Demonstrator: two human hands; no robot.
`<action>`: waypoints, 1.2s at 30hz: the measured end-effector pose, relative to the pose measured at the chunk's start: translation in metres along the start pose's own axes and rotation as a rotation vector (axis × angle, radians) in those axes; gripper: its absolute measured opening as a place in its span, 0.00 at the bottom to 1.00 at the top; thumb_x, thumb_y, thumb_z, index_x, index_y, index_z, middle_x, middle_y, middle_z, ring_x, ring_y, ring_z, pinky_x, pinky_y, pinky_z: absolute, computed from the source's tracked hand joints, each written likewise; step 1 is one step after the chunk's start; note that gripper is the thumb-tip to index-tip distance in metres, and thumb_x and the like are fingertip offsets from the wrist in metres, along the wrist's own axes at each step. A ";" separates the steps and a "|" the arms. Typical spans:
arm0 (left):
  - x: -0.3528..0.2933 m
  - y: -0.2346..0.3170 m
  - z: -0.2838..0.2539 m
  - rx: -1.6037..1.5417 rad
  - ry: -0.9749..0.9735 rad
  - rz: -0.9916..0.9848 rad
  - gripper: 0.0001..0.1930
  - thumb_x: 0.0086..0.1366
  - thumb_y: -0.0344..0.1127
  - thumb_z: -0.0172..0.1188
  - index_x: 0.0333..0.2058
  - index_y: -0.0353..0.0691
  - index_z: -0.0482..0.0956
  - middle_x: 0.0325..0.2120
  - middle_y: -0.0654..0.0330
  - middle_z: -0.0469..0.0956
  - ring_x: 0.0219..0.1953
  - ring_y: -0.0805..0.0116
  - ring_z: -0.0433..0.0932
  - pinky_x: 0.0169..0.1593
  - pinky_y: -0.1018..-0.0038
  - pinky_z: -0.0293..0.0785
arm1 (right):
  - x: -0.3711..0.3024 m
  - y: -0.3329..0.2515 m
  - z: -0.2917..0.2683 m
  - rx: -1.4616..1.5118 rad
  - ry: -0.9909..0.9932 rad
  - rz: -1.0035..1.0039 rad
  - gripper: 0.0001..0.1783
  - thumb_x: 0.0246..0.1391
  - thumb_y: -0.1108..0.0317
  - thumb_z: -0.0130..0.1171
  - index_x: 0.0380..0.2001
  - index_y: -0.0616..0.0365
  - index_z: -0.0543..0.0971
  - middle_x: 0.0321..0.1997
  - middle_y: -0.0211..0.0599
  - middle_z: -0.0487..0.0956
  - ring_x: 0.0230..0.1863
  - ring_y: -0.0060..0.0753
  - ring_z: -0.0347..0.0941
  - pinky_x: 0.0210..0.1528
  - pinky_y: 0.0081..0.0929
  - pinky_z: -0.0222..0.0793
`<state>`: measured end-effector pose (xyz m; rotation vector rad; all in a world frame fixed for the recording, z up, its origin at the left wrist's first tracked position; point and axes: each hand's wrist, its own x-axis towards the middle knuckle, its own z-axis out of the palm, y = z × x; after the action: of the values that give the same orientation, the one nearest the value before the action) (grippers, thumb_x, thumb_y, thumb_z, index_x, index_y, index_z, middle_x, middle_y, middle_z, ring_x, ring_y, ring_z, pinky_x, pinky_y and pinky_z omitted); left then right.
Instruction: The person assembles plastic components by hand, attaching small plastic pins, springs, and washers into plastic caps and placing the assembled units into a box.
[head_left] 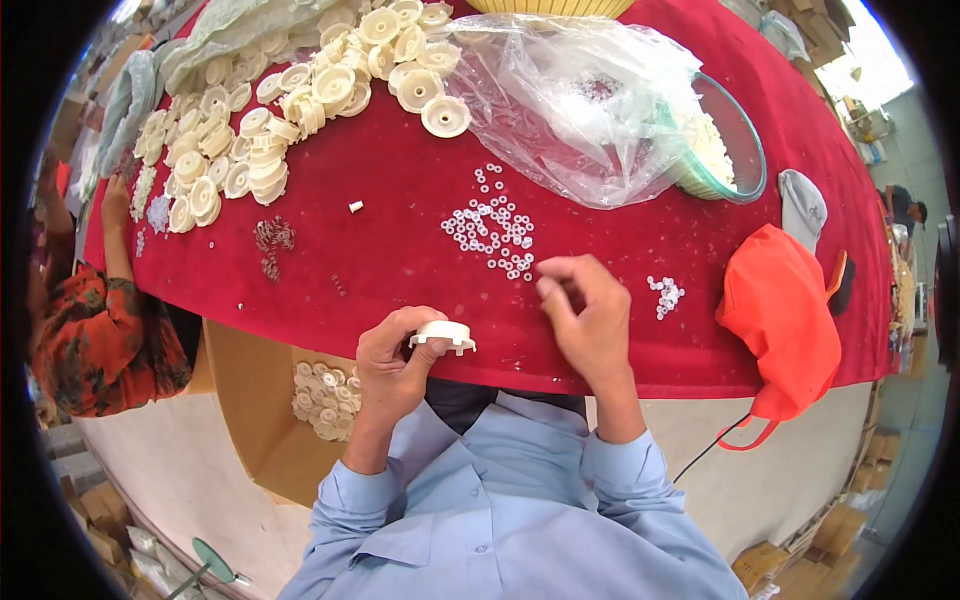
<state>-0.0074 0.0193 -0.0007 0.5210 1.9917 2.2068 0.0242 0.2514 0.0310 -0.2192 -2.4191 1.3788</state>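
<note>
My left hand (397,358) holds a round cream-white plastic cap (443,334) with a notched rim, pinched between thumb and fingers at the table's near edge. To its right, my right hand (590,318) is raised with the thumb and forefinger curled close together. Whatever those fingertips hold, if anything, is too small to make out. Just beyond that hand lies a loose spread of small white ring washers (490,232). A smaller group of washers (664,296) is to its right.
Many cream plastic caps (333,88) cover the red table's far left. Small dark springs (272,243) and one white peg (356,207) lie nearer. Clear plastic (570,110) drapes by a green basket (745,150). A red bag (780,310) sits right. Below-left, a carton (262,425) contains caps; another person's arm (117,225) works left.
</note>
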 end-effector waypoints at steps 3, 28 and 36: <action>0.000 -0.004 0.002 0.015 0.006 0.036 0.09 0.66 0.21 0.65 0.44 0.34 0.81 0.37 0.60 0.84 0.37 0.77 0.80 0.41 0.79 0.76 | 0.013 0.015 -0.004 -0.172 0.032 -0.028 0.07 0.53 0.76 0.67 0.36 0.60 0.83 0.33 0.42 0.80 0.30 0.42 0.80 0.33 0.34 0.75; 0.000 0.034 -0.006 0.367 -0.226 0.543 0.14 0.61 0.16 0.59 0.41 0.40 0.69 0.36 0.44 0.84 0.29 0.53 0.85 0.29 0.68 0.81 | 0.001 -0.062 0.005 0.439 -0.490 -0.021 0.05 0.50 0.78 0.65 0.33 0.60 0.85 0.28 0.30 0.78 0.24 0.19 0.72 0.26 0.21 0.66; -0.001 0.041 -0.014 0.334 -0.317 0.475 0.16 0.56 0.17 0.62 0.41 0.39 0.72 0.35 0.47 0.85 0.30 0.53 0.85 0.30 0.67 0.82 | 0.005 -0.061 0.003 0.410 -0.606 -0.036 0.07 0.48 0.78 0.64 0.33 0.60 0.85 0.27 0.30 0.78 0.23 0.20 0.70 0.26 0.23 0.64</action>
<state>-0.0054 0.0008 0.0386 1.4166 2.2300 1.8346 0.0205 0.2189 0.0827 0.4000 -2.4675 2.1164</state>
